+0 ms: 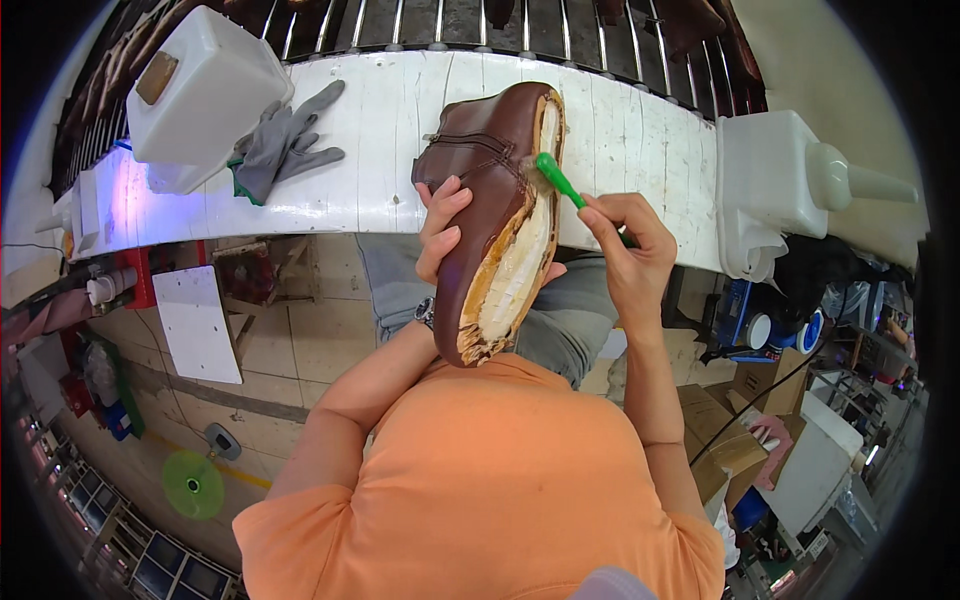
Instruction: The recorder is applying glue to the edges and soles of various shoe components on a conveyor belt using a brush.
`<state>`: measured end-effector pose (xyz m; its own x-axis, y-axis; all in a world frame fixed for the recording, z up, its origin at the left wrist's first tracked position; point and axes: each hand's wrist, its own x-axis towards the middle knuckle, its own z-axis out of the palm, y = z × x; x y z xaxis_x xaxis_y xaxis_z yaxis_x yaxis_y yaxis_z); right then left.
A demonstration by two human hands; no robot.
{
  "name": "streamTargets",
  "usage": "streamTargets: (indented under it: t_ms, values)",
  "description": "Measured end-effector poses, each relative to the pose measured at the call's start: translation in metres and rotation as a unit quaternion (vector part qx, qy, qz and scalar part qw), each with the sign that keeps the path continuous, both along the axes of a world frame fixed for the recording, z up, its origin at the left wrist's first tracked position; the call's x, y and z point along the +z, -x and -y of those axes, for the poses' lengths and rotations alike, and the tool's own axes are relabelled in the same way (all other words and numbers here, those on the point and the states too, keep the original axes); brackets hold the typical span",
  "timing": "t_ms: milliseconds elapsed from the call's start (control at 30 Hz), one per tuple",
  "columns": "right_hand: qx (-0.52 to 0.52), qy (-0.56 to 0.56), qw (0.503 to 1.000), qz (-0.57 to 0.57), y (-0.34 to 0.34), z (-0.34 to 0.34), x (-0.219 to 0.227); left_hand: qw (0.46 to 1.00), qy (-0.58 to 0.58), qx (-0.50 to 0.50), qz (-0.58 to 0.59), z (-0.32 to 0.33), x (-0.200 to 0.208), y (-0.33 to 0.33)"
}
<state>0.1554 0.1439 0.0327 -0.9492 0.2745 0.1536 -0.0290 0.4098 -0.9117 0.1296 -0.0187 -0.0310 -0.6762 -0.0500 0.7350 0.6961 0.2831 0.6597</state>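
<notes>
A dark brown leather boot [475,200] lies tilted on its side over the near edge of the white table, its toe toward me. Its underside, pale with tan edges and without an outsole, faces right. My left hand [442,225] is closed round the boot's upper from the left. In my right hand [630,235] is a green-handled brush [557,178], gripped between thumb and fingers. The brush head meets the boot's bottom edge near the heel end; its bristles are partly hidden.
Grey gloves [285,145] lie on the white table [380,110], beside a white plastic container [205,95] at left. Another white container [770,175] stands at the right end. Behind the table runs a metal roller conveyor [440,22]. Cardboard boxes [720,435] sit low at right.
</notes>
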Motion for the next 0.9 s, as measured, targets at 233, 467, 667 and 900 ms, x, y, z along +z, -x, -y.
streamTargets:
  t_ms: [233,467,667,900]
  values:
    - [-0.034,-0.080,0.996,-0.023,0.045,-0.014,-0.011,1.000,-0.022,-0.003,-0.018,-0.004,-0.004,0.003]
    - [-0.042,-0.110,0.993,-0.007,0.073,-0.038,-0.010,0.999,-0.027,-0.005,-0.036,-0.006,-0.006,0.005]
    - [0.089,0.031,0.991,0.100,0.041,-0.044,0.004,0.999,-0.034,-0.012,-0.022,-0.005,-0.004,0.004]
    - [0.128,0.111,0.975,0.145,0.031,-0.040,0.009,0.999,-0.028,-0.009,-0.019,-0.006,-0.001,0.003]
